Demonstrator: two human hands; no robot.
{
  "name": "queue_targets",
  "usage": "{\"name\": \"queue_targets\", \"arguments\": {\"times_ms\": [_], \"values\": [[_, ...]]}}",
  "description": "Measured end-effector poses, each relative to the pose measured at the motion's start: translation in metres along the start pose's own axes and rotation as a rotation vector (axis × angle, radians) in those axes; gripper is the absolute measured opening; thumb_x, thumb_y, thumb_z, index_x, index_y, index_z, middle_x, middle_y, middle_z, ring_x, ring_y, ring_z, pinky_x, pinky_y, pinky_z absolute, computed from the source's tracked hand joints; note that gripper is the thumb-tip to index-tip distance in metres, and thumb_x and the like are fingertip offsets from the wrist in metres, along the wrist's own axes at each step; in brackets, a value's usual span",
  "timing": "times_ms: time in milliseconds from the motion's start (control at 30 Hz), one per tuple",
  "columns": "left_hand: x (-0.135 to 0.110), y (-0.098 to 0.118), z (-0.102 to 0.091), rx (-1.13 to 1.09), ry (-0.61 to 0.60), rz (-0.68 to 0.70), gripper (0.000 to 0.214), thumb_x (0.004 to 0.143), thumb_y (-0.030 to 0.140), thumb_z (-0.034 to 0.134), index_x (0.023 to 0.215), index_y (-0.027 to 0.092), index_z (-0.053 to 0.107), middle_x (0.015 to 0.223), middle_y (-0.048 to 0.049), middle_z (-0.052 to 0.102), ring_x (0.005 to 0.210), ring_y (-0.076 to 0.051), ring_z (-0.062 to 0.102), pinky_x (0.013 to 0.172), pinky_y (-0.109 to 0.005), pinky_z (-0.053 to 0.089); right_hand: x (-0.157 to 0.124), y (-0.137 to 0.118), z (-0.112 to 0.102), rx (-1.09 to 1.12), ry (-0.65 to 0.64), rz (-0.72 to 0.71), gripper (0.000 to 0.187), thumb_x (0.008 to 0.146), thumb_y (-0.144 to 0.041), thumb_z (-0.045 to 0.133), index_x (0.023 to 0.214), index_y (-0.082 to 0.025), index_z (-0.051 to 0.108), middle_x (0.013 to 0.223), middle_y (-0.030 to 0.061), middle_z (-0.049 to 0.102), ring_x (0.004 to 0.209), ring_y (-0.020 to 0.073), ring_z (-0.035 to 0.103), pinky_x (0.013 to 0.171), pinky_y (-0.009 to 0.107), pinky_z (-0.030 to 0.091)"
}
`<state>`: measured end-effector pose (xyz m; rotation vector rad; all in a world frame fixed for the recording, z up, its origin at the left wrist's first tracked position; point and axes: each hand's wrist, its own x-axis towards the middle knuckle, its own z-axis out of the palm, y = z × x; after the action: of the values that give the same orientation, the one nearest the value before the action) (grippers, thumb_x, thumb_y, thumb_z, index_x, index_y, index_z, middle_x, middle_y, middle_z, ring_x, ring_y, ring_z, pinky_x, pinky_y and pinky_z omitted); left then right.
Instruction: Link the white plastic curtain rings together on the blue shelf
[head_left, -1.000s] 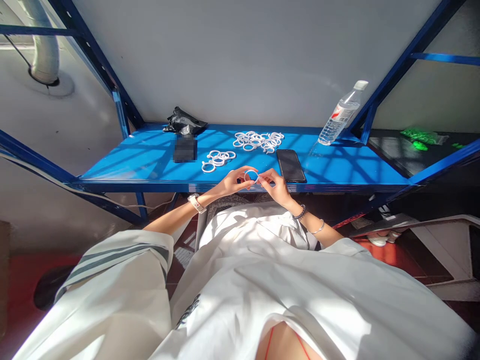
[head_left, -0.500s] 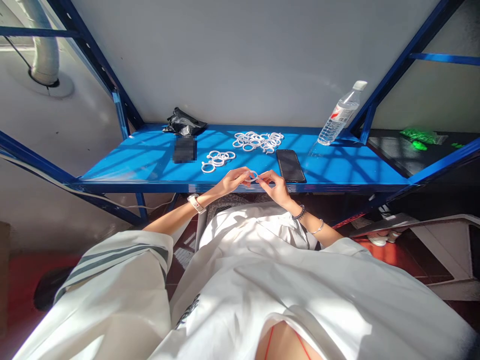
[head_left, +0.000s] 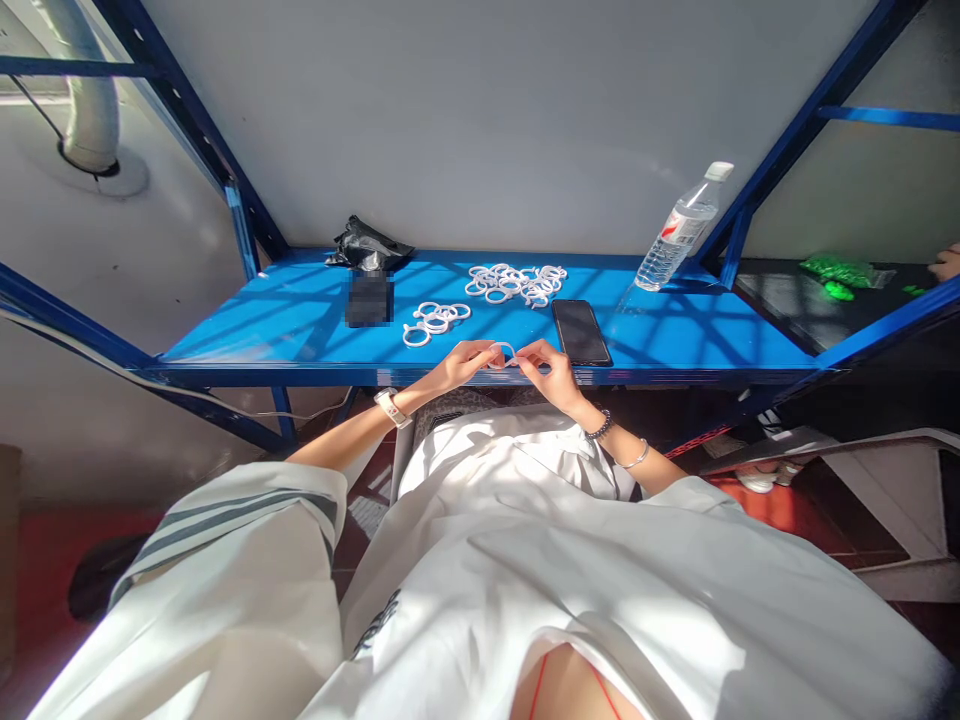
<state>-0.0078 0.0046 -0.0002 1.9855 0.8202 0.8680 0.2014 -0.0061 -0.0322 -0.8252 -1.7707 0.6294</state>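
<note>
My left hand (head_left: 471,363) and my right hand (head_left: 550,367) meet over the front edge of the blue table (head_left: 300,330). Between them they pinch a small white ring (head_left: 505,347), its left side in my left fingers and its right side at my right fingertips. Beyond my left hand lies a small group of white rings (head_left: 436,322). Farther back is a larger heap of similar rings (head_left: 510,283). The fingers hide parts of the held ring.
A phone (head_left: 582,332) lies just beyond my right hand. A water bottle (head_left: 684,228) stands at the back right. At the back left are a crumpled black bag (head_left: 367,243) and a blurred dark rectangle (head_left: 369,299). Another person's hand (head_left: 946,263) shows at the right edge.
The held ring has turned slightly between my fingers; both hands stay almost in place. Another person's hand has come into view at the far right.
</note>
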Motion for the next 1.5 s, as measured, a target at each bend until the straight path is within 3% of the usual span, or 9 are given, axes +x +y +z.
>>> {"name": "queue_targets", "arguments": {"times_ms": [300,433,667,1033,1200,1500], "values": [[0.0002,-0.0049,-0.0010,0.033,-0.010,0.096,0.058,0.094,0.065,0.042,0.088,0.014,0.069,0.088,-0.0075,0.069,0.081,-0.017,0.060,0.074,-0.027,0.047,0.0040,-0.0018,-0.0019,0.121,0.015,0.098,0.041,0.083,-0.063,0.064,0.090,-0.023,0.062,0.090,0.0036,0.069,0.077,0.0162,0.066,0.065,0.029,0.053],[-0.0011,-0.0053,-0.0017,0.092,-0.015,0.138,0.055,0.096,0.062,0.042,0.094,0.015,0.070,0.091,-0.0072,0.067,0.082,-0.017,0.059,0.074,-0.027,0.047,0.0057,-0.0047,-0.0036,0.195,-0.022,0.148,0.039,0.083,-0.062,0.065,0.093,-0.024,0.060,0.088,0.0013,0.068,0.070,0.0137,0.066,0.064,0.028,0.054],[-0.0007,-0.0053,-0.0015,0.065,-0.030,0.209,0.049,0.096,0.058,0.047,0.100,0.016,0.071,0.101,-0.0083,0.066,0.092,-0.018,0.061,0.076,-0.027,0.047,0.0064,-0.0034,-0.0027,0.217,-0.026,0.156,0.037,0.083,-0.060,0.066,0.092,-0.025,0.060,0.084,0.0011,0.067,0.077,0.0168,0.067,0.065,0.029,0.054],[-0.0033,-0.0037,0.0017,0.012,0.017,0.121,0.046,0.083,0.053,0.071,0.111,0.017,0.063,0.109,-0.0081,0.065,0.092,-0.017,0.061,0.071,-0.025,0.050,0.0056,-0.0014,-0.0010,0.138,0.061,0.126,0.040,0.080,-0.061,0.068,0.092,-0.024,0.059,0.091,0.0025,0.065,0.081,0.0153,0.063,0.065,0.027,0.050],[-0.0030,-0.0045,0.0034,-0.042,0.033,0.096,0.058,0.082,0.052,0.072,0.126,0.019,0.054,0.115,-0.0097,0.064,0.093,-0.017,0.062,0.073,-0.026,0.052,0.0047,-0.0024,0.0000,0.124,0.076,0.127,0.041,0.080,-0.061,0.068,0.092,-0.024,0.060,0.094,0.0036,0.067,0.080,0.0151,0.064,0.065,0.027,0.051],[-0.0017,-0.0016,0.0031,-0.016,0.034,0.076,0.056,0.082,0.052,0.071,0.123,0.015,0.060,0.104,-0.0084,0.067,0.083,-0.015,0.061,0.070,-0.025,0.053,0.0045,-0.0037,0.0004,0.108,0.082,0.135,0.037,0.081,-0.058,0.068,0.095,-0.024,0.066,0.100,0.0046,0.070,0.077,0.0149,0.064,0.064,0.028,0.051]]}}
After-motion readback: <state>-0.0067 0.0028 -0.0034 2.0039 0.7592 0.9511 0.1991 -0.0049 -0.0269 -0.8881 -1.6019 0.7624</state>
